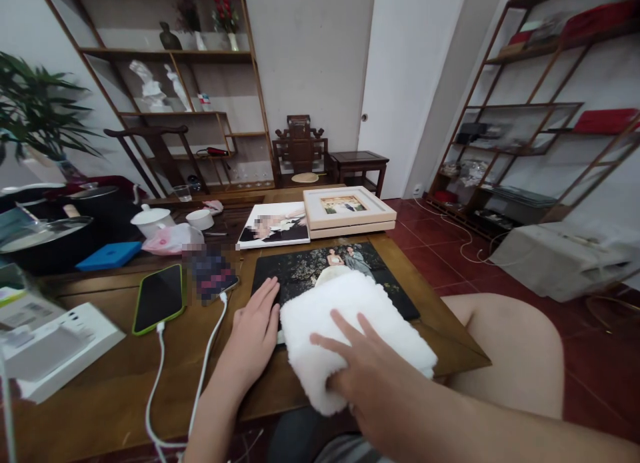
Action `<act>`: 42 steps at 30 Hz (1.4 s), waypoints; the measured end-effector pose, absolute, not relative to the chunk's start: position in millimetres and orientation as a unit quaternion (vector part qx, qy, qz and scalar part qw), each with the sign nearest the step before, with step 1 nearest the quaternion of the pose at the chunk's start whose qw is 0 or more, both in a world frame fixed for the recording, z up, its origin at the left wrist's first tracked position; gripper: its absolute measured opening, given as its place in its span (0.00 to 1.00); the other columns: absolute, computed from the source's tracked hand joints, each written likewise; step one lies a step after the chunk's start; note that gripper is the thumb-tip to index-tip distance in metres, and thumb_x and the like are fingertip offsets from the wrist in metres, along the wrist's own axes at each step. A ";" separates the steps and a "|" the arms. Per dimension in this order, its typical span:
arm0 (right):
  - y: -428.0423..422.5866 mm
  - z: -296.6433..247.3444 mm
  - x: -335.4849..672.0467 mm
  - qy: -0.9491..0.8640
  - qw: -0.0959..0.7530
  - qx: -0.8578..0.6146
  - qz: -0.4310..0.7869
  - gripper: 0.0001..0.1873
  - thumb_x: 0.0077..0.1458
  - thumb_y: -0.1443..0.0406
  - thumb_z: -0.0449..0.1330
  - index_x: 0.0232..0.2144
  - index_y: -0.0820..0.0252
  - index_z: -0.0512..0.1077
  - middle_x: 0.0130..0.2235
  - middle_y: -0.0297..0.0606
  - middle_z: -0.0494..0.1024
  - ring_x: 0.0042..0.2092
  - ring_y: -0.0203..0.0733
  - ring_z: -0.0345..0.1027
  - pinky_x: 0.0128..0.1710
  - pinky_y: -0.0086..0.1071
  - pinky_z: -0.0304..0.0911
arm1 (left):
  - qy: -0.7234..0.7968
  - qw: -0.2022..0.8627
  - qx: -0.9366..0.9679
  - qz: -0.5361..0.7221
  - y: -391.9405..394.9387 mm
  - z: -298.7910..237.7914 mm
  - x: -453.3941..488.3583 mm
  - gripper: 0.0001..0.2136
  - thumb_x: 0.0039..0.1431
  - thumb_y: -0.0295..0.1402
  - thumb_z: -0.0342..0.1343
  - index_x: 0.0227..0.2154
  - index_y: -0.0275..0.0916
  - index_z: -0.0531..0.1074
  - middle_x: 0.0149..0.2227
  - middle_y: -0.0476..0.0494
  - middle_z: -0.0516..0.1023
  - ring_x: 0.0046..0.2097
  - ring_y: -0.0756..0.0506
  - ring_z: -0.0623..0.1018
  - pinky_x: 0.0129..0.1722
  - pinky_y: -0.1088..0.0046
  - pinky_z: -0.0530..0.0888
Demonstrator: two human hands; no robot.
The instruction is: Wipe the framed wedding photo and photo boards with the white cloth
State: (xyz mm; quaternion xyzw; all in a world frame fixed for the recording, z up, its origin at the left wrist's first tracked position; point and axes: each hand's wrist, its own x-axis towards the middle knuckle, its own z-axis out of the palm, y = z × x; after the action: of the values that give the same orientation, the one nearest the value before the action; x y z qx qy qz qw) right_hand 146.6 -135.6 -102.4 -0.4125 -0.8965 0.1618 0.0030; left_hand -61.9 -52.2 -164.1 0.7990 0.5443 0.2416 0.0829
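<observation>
A dark photo panel (295,260) with a couple in wedding clothes lies flat on the wooden table in front of me. My left hand (255,323) rests at its left edge, fingers stretched out and holding nothing. Over the panel's near part is a folded, fluffy white towel (320,316), which hides much of the picture. My right hand (355,356) presses on this towel with its fingers spread over the top, and the thumb digs into the near edge, gripping it.
Behind the panel lie a white-edged photo board (295,213) and a pale framed photo (313,203). To the left are a green-cased phone (159,300), another phone (227,288), white cables (207,356), an open white box (75,350) and pots (50,240). A beige chair (520,343) stands right.
</observation>
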 end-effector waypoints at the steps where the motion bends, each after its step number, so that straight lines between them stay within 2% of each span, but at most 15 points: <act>1: -134.9 -102.9 152.8 -0.892 0.013 -0.421 0.161 0.21 0.44 0.74 0.52 0.41 0.58 0.73 0.62 0.36 0.57 0.64 0.64 0.34 0.57 0.63 0.37 | 0.547 0.083 0.797 0.243 -52.4 -163.9 -61.4 0.22 0.63 0.35 0.35 0.56 0.33 0.60 0.61 0.35 0.60 0.63 0.43 0.58 0.58 0.55 0.60; 4: -112.7 -103.2 170.3 -0.869 0.053 -0.478 0.117 0.23 0.46 0.76 0.48 0.44 0.61 0.71 0.60 0.43 0.61 0.64 0.57 0.39 0.58 0.57 0.41 | 0.549 0.083 0.794 0.246 -53.6 -162.7 -60.0 0.21 0.63 0.35 0.35 0.55 0.35 0.60 0.61 0.35 0.60 0.63 0.43 0.58 0.57 0.54 0.60; 7: -74.5 -98.5 177.8 -0.835 0.043 -0.543 0.074 0.22 0.48 0.77 0.46 0.43 0.65 0.70 0.50 0.52 0.70 0.60 0.59 0.50 0.53 0.57 0.50 | 0.554 0.091 0.791 0.243 -55.3 -160.8 -58.9 0.21 0.63 0.34 0.36 0.56 0.36 0.60 0.61 0.36 0.59 0.63 0.43 0.58 0.57 0.53 0.60; 11: -41.4 -87.6 158.5 -0.821 0.021 -0.568 0.056 0.21 0.48 0.77 0.46 0.41 0.63 0.69 0.43 0.52 0.73 0.51 0.59 0.60 0.44 0.54 0.58 | 0.553 0.108 0.785 0.256 -55.9 -159.8 -58.5 0.20 0.63 0.35 0.37 0.55 0.38 0.60 0.61 0.37 0.60 0.63 0.42 0.58 0.57 0.51 0.59; 13: -43.3 -84.8 139.9 -0.840 0.022 -0.540 0.055 0.21 0.48 0.77 0.47 0.43 0.62 0.69 0.46 0.51 0.72 0.52 0.60 0.59 0.45 0.57 0.57 | 0.546 0.114 0.777 0.292 -55.8 -158.9 -58.8 0.20 0.63 0.36 0.38 0.55 0.39 0.61 0.60 0.38 0.62 0.62 0.43 0.60 0.58 0.53 0.58; 17: -74.8 -87.1 111.1 -0.904 0.009 -0.420 0.081 0.22 0.48 0.74 0.50 0.46 0.62 0.69 0.56 0.48 0.64 0.60 0.67 0.46 0.51 0.66 0.46 | 0.551 0.118 0.721 0.402 -57.8 -152.1 -59.0 0.21 0.63 0.38 0.39 0.56 0.35 0.60 0.60 0.37 0.62 0.61 0.44 0.61 0.61 0.60 0.56; 22: -110.5 -93.1 119.5 -0.949 0.042 -0.302 0.082 0.15 0.50 0.72 0.51 0.39 0.61 0.73 0.58 0.43 0.63 0.62 0.67 0.41 0.55 0.64 0.43 | 0.561 0.120 0.697 0.431 -60.4 -147.0 -57.7 0.22 0.64 0.39 0.38 0.55 0.33 0.62 0.58 0.37 0.65 0.60 0.44 0.64 0.60 0.61 0.58; 25: -113.2 -91.6 139.6 -0.941 0.036 -0.318 0.111 0.18 0.48 0.75 0.51 0.39 0.60 0.73 0.57 0.42 0.65 0.62 0.60 0.43 0.56 0.58 0.45 | 0.541 0.114 0.738 0.387 -59.5 -151.7 -56.9 0.21 0.64 0.39 0.38 0.55 0.34 0.62 0.59 0.37 0.64 0.61 0.44 0.62 0.60 0.59 0.59; 28: -102.2 -86.1 158.5 -0.910 0.020 -0.397 0.122 0.19 0.47 0.77 0.48 0.39 0.62 0.72 0.52 0.49 0.70 0.61 0.54 0.50 0.55 0.50 0.50 | 0.522 0.112 0.792 0.297 -58.5 -156.4 -56.7 0.20 0.64 0.36 0.38 0.56 0.38 0.61 0.60 0.39 0.63 0.62 0.44 0.60 0.58 0.56 0.60; 30: -87.7 -82.4 165.7 -0.890 0.007 -0.444 0.100 0.19 0.48 0.76 0.47 0.39 0.63 0.71 0.47 0.52 0.73 0.56 0.55 0.58 0.50 0.48 0.56 | 0.516 0.099 0.810 0.259 -58.0 -157.7 -56.9 0.19 0.64 0.34 0.38 0.55 0.39 0.62 0.59 0.40 0.64 0.62 0.44 0.59 0.58 0.55 0.61; 33: -58.2 -78.6 163.5 -0.874 0.012 -0.481 0.058 0.18 0.49 0.75 0.46 0.39 0.63 0.70 0.40 0.52 0.74 0.45 0.54 0.68 0.40 0.42 0.62 | 0.514 0.082 0.818 0.243 -57.0 -158.3 -57.4 0.18 0.63 0.32 0.38 0.53 0.37 0.64 0.59 0.39 0.65 0.62 0.44 0.60 0.57 0.56 0.62; 36: -27.6 -75.4 143.2 -0.872 0.017 -0.486 0.054 0.18 0.49 0.74 0.46 0.39 0.62 0.69 0.39 0.50 0.75 0.41 0.51 0.69 0.35 0.37 0.61 | 0.517 0.073 0.819 0.239 -56.1 -158.3 -58.1 0.18 0.63 0.31 0.39 0.52 0.36 0.65 0.59 0.38 0.64 0.62 0.44 0.60 0.56 0.57 0.63; 39: -6.4 -71.1 109.6 -0.882 0.018 -0.466 0.071 0.17 0.50 0.72 0.48 0.40 0.61 0.70 0.41 0.49 0.75 0.42 0.50 0.69 0.35 0.36 0.61 | 0.519 0.072 0.817 0.242 -56.0 -157.3 -58.2 0.18 0.63 0.32 0.39 0.53 0.37 0.65 0.59 0.38 0.64 0.61 0.43 0.61 0.55 0.57 0.64; 42: 1.8 -68.0 77.4 -0.891 0.022 -0.447 0.083 0.17 0.49 0.70 0.50 0.41 0.58 0.70 0.45 0.46 0.74 0.43 0.50 0.69 0.35 0.37 0.62 | 0.518 0.077 0.816 0.247 -56.6 -155.1 -57.8 0.17 0.63 0.31 0.39 0.52 0.37 0.66 0.57 0.36 0.67 0.57 0.42 0.67 0.52 0.59 0.67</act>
State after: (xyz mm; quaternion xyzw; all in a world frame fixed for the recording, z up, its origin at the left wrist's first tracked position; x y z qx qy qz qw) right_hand 77.4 1.8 -68.0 -0.4468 -0.8906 0.0826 0.0218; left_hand -57.8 -56.6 -155.1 0.8156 0.5177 0.2466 0.0774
